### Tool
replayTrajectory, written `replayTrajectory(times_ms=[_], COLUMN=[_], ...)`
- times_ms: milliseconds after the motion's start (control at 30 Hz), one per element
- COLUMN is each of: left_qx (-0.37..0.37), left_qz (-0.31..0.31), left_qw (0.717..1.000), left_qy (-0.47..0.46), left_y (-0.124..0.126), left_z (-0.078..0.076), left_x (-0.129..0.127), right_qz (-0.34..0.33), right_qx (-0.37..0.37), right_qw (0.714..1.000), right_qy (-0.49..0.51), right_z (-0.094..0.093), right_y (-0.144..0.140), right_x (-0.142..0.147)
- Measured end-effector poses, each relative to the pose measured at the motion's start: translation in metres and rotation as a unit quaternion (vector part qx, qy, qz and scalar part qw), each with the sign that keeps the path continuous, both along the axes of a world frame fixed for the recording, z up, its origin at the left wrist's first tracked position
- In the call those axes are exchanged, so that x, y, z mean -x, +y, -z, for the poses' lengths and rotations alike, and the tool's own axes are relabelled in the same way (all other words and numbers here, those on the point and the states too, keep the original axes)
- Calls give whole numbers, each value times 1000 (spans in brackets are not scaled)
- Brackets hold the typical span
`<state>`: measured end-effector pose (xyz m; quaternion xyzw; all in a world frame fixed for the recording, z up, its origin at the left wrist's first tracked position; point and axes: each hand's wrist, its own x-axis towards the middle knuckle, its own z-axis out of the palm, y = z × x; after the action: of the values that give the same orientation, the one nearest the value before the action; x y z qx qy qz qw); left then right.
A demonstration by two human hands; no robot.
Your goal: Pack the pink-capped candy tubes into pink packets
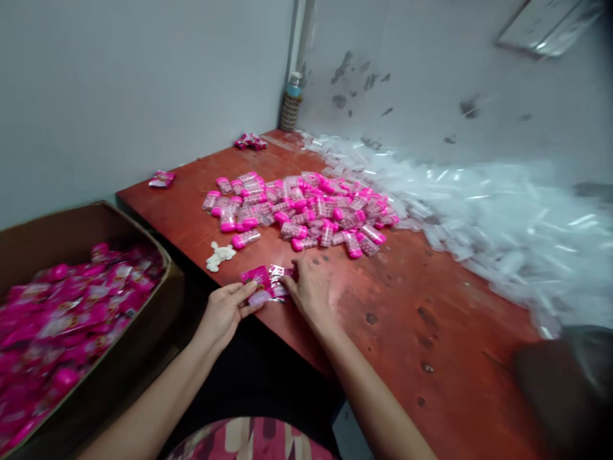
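Pink packet (261, 285) at table (431, 319) edge, pinched by left hand (225, 313) fingers, right hand (311, 291) fingers pressed on clear end (best kept flat, gripped lightly).

Both bare forearms reach forward, left hand (225, 311) pinching with curled fingers, right hand (310, 289) palm down.
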<state>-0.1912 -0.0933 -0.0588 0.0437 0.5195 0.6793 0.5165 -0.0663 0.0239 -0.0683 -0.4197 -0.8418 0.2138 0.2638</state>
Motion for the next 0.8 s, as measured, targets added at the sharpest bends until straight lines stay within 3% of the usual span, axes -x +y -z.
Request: replayTrajectory(times_ms=[100,267,333,367,433,533,633,800], left_qx=[28,42,42,42,41,38,27,-3], left_qz=[-9,13,16,16,13,-2,-9,22], left_qw=[999,999,999,999,999,999,998,997], left_qy=[19,11,-2,-8,-18,-36,-59,-70], left_y=[2,8,10,11,12,13,12,12], left_z=[3,0,-2,-3,-5,-7,-8,-10], left_x=[2,-4,-8,-10,-11,-13,-17,-26], right_qz=[-3,124,138,114,-6,-165,-161,-98], right_qx=[-25,-101,-118,-127,-160,-182,-147,-124], right_qw=[1000,976,968,968,956,899,880,889], right_qy=[-15,-144,-173,-187,-245,-363,-421,-429], right_z=[-6,-21,-27,-30,-35,-41,-43,-33], right_y=[14,68,94,106,129,151,154,124], right_x=[-14,-58,-72,-78,-85,-93,-102,-117])
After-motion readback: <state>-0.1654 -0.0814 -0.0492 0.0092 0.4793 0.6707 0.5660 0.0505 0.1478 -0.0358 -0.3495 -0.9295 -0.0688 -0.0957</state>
